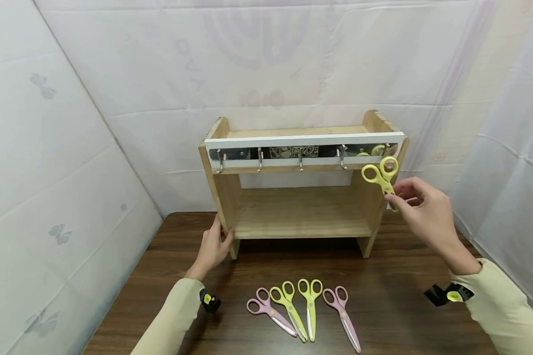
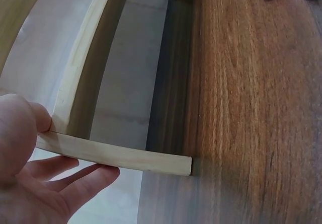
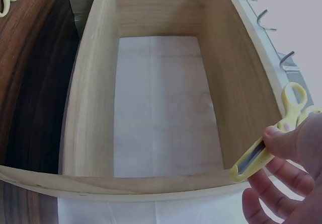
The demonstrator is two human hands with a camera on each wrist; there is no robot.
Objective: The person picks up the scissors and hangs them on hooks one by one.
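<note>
My right hand (image 1: 426,212) pinches a pair of yellow scissors (image 1: 380,178) by the blade end, handle loops upward, close to the rightmost hook (image 1: 386,149) of the rack. In the right wrist view the scissors' covered blades point down past the thumb. Whether a loop touches the hook, I cannot tell. My left hand (image 1: 211,249) grips the lower left side panel of the wooden shelf (image 1: 302,212), its thumb on the inner side and fingers outside in the left wrist view. A white board with a metal strip and several hooks (image 1: 300,159) runs along the shelf's upper front.
In front of the shelf, on the dark wooden table (image 1: 395,305), lie two yellow scissors (image 1: 311,310) and two pink scissors (image 1: 344,318), side by side with loops toward the shelf. White patterned cloth (image 1: 293,64) hangs behind and at both sides.
</note>
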